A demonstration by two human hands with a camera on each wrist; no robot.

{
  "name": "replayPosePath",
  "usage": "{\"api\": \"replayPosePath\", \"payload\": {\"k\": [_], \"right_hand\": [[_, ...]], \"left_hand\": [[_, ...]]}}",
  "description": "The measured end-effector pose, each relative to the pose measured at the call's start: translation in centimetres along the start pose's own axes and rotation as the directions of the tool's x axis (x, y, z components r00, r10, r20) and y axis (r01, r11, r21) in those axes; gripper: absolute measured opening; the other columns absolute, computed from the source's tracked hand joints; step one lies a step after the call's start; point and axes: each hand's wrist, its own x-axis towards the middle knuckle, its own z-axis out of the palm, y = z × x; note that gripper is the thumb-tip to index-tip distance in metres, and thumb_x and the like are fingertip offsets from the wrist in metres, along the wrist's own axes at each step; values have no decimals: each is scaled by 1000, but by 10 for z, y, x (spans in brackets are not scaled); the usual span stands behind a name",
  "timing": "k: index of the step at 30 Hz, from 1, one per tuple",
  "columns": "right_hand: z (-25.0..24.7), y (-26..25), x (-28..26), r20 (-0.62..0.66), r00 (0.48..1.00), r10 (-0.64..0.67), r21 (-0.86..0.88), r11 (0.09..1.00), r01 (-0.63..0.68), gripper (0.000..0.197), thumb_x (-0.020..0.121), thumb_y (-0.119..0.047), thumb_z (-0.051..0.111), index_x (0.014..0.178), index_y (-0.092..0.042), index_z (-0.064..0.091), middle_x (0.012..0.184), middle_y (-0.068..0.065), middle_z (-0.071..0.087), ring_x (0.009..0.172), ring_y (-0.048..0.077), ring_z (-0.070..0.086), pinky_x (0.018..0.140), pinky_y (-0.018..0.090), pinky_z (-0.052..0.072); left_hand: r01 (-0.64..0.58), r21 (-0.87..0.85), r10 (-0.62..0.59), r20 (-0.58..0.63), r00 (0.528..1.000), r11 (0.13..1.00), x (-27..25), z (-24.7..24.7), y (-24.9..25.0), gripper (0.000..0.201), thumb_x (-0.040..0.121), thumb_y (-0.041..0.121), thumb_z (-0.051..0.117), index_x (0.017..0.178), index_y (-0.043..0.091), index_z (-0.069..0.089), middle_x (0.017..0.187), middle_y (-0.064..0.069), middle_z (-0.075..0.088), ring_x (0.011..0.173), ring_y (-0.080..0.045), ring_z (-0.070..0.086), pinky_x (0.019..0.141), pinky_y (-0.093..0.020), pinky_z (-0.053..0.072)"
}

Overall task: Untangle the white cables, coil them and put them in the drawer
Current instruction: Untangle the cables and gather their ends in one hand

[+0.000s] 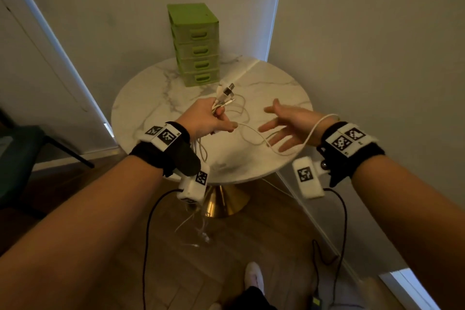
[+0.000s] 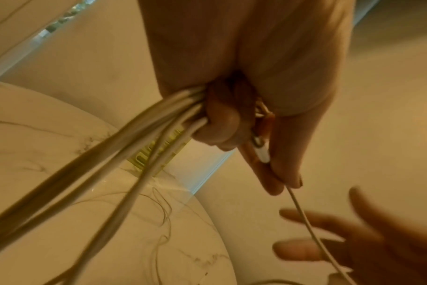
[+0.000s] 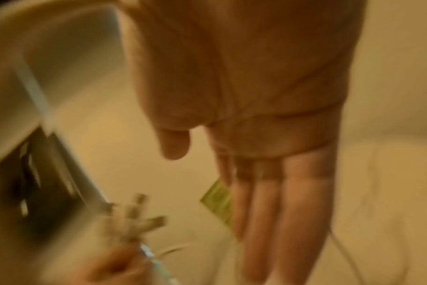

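Several white cables (image 1: 221, 100) bunched in left hand's (image 1: 210, 118) grip above the bench (image 1: 276, 88), in front of green drawer unit (image 1: 195, 44), right hand (image 1: 284, 124) spread, one strand looped over its wrist.

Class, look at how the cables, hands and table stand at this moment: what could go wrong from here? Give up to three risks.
1. The left hand grips the white cables as one bunch; pulling may tighten the tangle.
2. One strand is draped over the open right hand near the wrist and could snag there.
3. Cable ends hang past the table edge toward the floor and might catch. The green drawer unit looks shut.
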Motion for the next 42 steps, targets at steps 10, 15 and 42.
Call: {"api": "replayPosePath", "payload": {"k": [10,15,42], "right_hand": [[42,21,23,-32,990,-136,15,990,137,27,95,-15,40,107,-4,62,42,-6,45,29,6,31,34,16,24],[59,70,21,155,900,409,-932,362,-4,41,92,-36,48,79,-1,63,60,0,58,61,12,57,66,23,45],[83,42,51,192,973,-127,-608,763,220,23,90,-10,53,111,-7,62,113,10,64,104,18,58,97,30,42]], "left_hand": [[30,57,-20,-168,986,998,7,-11,-11,31,85,34,65,71,18,43,62,4,50,36,-1,34,37,-14,29],[56,-290,-137,-268,954,956,14,-29,-1,35,94,47,42,67,26,38,56,7,32,42,-7,23,40,-20,17],[-10,-626,-102,-143,985,780,13,7,7,42,100,43,28,63,23,27,46,10,25,38,-5,16,38,-16,13]]}}
